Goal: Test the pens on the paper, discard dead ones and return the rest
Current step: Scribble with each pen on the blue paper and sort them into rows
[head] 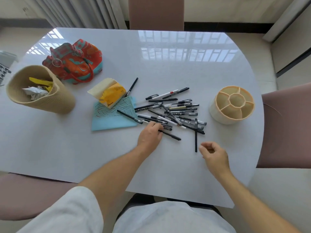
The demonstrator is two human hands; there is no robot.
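Pens (173,111) lie heaped mid-tabletop (168,64), right of the scribbled blue paper (112,116). The left hand (149,136) grips one black pen (170,135) at the heap's near edge; the right hand (213,153) hovers loosely curled, holding nothing.

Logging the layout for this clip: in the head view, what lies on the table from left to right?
Woven bin → patterned handbag → blue scribbled paper with a tissue pack on it → pile of pens → empty divided pen holder.
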